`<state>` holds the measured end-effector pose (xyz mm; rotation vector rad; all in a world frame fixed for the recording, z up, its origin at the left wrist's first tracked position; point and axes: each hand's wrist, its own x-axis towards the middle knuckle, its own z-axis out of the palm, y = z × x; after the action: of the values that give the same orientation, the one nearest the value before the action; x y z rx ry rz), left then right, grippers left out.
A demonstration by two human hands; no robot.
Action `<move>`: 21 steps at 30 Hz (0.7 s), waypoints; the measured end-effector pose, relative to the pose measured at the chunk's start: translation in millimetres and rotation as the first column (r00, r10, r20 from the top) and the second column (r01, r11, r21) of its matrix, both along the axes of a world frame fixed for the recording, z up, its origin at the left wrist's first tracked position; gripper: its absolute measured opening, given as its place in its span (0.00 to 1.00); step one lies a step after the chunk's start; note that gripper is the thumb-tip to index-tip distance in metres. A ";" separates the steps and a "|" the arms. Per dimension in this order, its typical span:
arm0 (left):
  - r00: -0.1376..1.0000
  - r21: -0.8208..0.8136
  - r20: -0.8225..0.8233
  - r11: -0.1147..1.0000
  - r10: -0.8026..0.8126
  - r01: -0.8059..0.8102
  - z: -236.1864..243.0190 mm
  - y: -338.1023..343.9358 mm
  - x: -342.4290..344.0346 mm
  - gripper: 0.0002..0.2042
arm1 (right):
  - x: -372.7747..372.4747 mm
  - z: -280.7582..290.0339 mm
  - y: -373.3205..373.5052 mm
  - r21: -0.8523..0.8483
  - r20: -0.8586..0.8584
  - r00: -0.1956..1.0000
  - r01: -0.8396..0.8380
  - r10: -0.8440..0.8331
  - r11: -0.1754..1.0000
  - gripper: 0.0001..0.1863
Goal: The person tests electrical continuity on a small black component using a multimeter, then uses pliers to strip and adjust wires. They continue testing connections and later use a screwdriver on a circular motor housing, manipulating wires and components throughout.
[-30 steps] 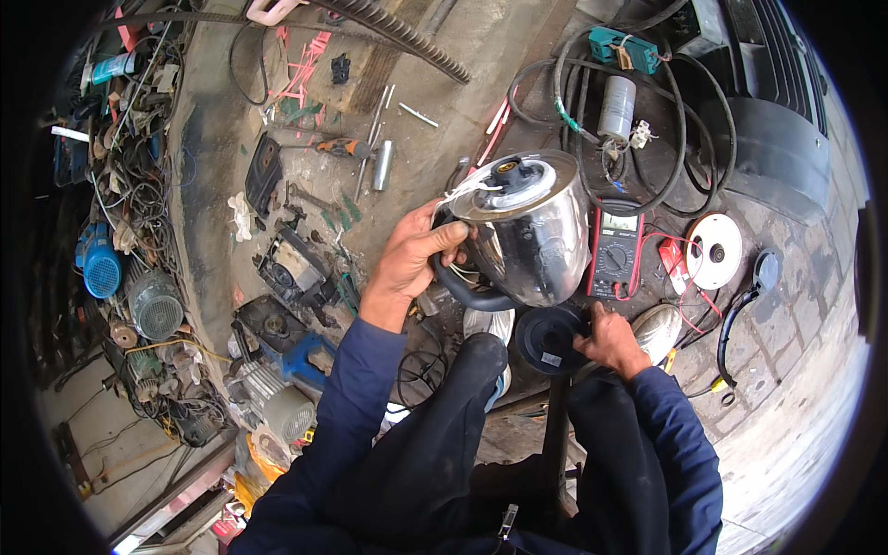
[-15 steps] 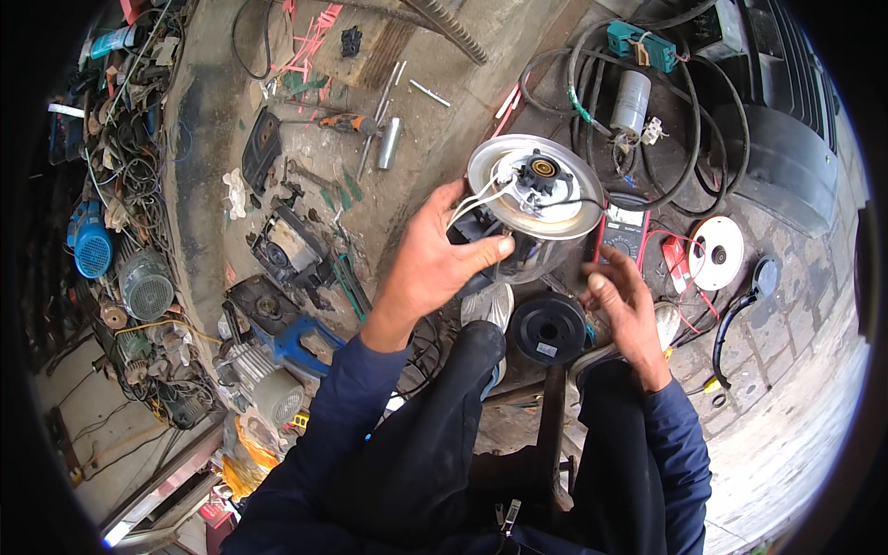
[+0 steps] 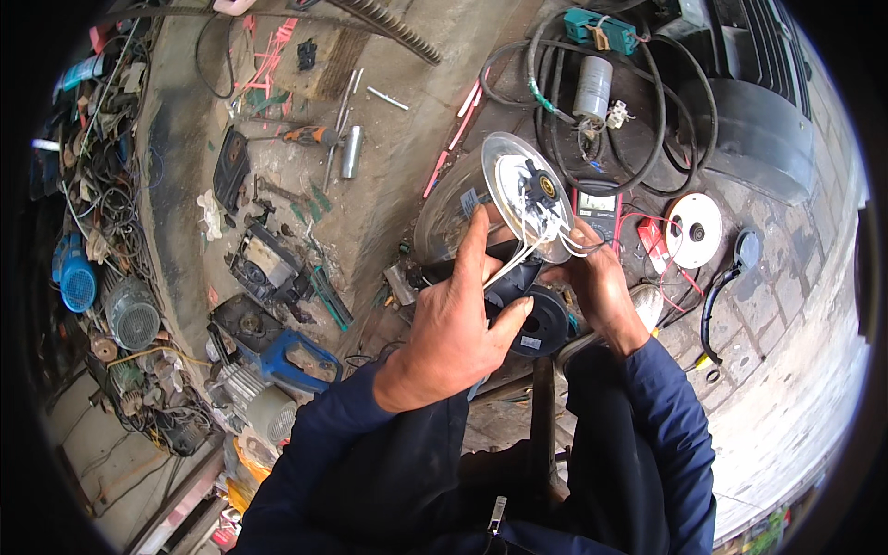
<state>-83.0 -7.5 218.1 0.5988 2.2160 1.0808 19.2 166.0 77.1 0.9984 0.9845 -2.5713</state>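
My left hand (image 3: 449,319) grips a tilted, drum-shaped appliance part (image 3: 504,185) with a clear wall, a broad round rim and a white centre. Its black toothed hub with a brass-coloured ring in the middle faces right. White wires (image 3: 518,259) trail from the centre across my left fingers. At the rim's lower right, my right hand (image 3: 601,287) has its fingers curled around the edge and close to the wire ends; some fingertips are hidden behind the rim. Below, a black round disc (image 3: 544,333) with a centre hole lies near my feet, partly covered by my left hand.
Right of the hands lie a red multimeter (image 3: 597,217), a white round reel (image 3: 694,231) and a black cable coil around a grey capacitor (image 3: 594,88). A big dark motor (image 3: 749,139) stands far right. Leftward are a screwdriver (image 3: 310,136), metal tube (image 3: 351,153) and blue-handled tool (image 3: 301,356).
The drum-shaped part has tipped so its hub faces right, with its clear wall toward the left. My right hand has risen from beside it to its rim. The view has shifted slightly rightward.
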 end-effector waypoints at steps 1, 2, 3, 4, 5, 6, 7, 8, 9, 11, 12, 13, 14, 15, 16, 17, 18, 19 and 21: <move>1.000 0.017 -0.005 1.000 -0.015 0.015 -2.7 -0.5 3.6 0.50 | -1.6 -2.7 1.2 -0.021 0.016 1.000 0.025 -0.025 0.999 0.33; 1.000 0.024 0.017 1.000 -0.013 0.012 -5.7 -0.8 7.4 0.49 | -2.9 -4.9 3.5 -0.036 0.027 0.998 0.055 -0.054 0.998 0.33; 0.999 0.051 0.040 0.999 -0.006 0.004 -9.7 -0.5 11.2 0.49 | -4.4 -6.8 5.0 -0.057 0.009 0.997 0.077 -0.076 0.995 0.32; 0.998 0.081 0.062 0.997 0.003 -0.008 -13.8 -0.1 14.9 0.48 | -5.6 -8.3 8.1 -0.017 0.011 0.999 0.049 -0.049 0.999 0.31; 0.996 0.112 0.084 0.994 0.007 -0.016 -16.5 -0.1 19.0 0.48 | -6.8 -9.5 10.8 0.000 0.019 0.999 0.035 -0.035 0.999 0.31; 0.984 0.131 0.179 0.991 0.000 -0.024 -17.0 -0.7 24.3 0.41 | -8.4 -10.5 12.3 0.015 0.018 1.000 0.024 -0.024 1.000 0.31; 0.978 0.152 0.208 0.988 0.005 -0.037 -19.3 0.0 28.4 0.39 | -9.4 -11.1 15.6 0.037 0.051 0.999 0.013 -0.015 0.999 0.30; 0.971 0.172 0.239 0.984 0.010 -0.053 -22.4 1.3 31.8 0.37 | -10.6 -11.6 15.5 0.069 0.028 0.999 0.040 -0.042 0.997 0.30; 0.967 0.188 0.255 0.980 0.009 -0.059 -24.6 2.0 34.7 0.35 | -11.4 -11.9 17.2 0.100 0.041 0.998 0.050 -0.054 0.994 0.30; 0.944 0.194 0.329 0.979 0.002 -0.069 -26.5 2.8 38.6 0.33 | -14.6 -13.8 20.7 0.154 0.083 0.995 0.050 -0.063 0.987 0.30; 0.944 0.188 0.330 0.981 -0.010 -0.055 -26.7 3.4 40.8 0.32 | -13.0 -13.2 25.9 0.143 0.014 1.000 0.022 -0.024 0.989 0.30; 0.944 0.182 0.330 0.983 -0.022 -0.040 -26.9 4.4 42.6 0.32 | -13.8 -14.4 27.6 0.188 0.027 1.000 0.002 -0.007 0.982 0.30; 0.933 0.173 0.359 0.984 -0.020 -0.046 -27.5 6.2 44.2 0.32 | -14.2 -15.4 29.7 0.230 0.016 1.000 -0.002 -0.001 0.973 0.30; 0.932 0.171 0.361 0.985 -0.038 -0.026 -28.6 8.1 45.1 0.31 | -14.7 -17.0 31.3 0.273 0.007 1.000 -0.007 0.006 0.962 0.30; 0.925 0.168 0.377 0.986 -0.046 -0.019 -29.1 10.0 46.7 0.31 | -14.4 -18.4 32.4 0.296 -0.004 1.000 -0.015 0.017 0.955 0.30; 0.919 0.165 0.392 0.986 -0.053 -0.013 -29.7 12.0 48.3 0.31 | -13.8 -19.9 33.1 0.290 0.000 1.000 -0.009 0.010 0.957 0.30; 0.918 0.139 0.393 0.990 -0.050 -0.005 -30.0 13.9 50.3 0.30 | -14.0 -21.9 32.9 0.284 0.003 1.000 -0.004 0.004 0.959 0.31; 0.912 0.143 0.406 0.990 -0.053 -0.007 -30.2 15.4 52.1 0.30 | -13.6 -23.4 31.9 0.272 0.009 1.000 0.001 -0.004 0.962 0.31; 0.914 0.172 0.400 0.985 -0.067 -0.003 -30.8 17.4 55.2 0.30 | -13.7 -27.2 32.3 0.258 -0.018 1.000 0.000 0.005 0.966 0.32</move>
<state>-27.8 9.9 187.3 0.4311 1.7631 1.2580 5.4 198.3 49.9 1.0343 1.3519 -2.4985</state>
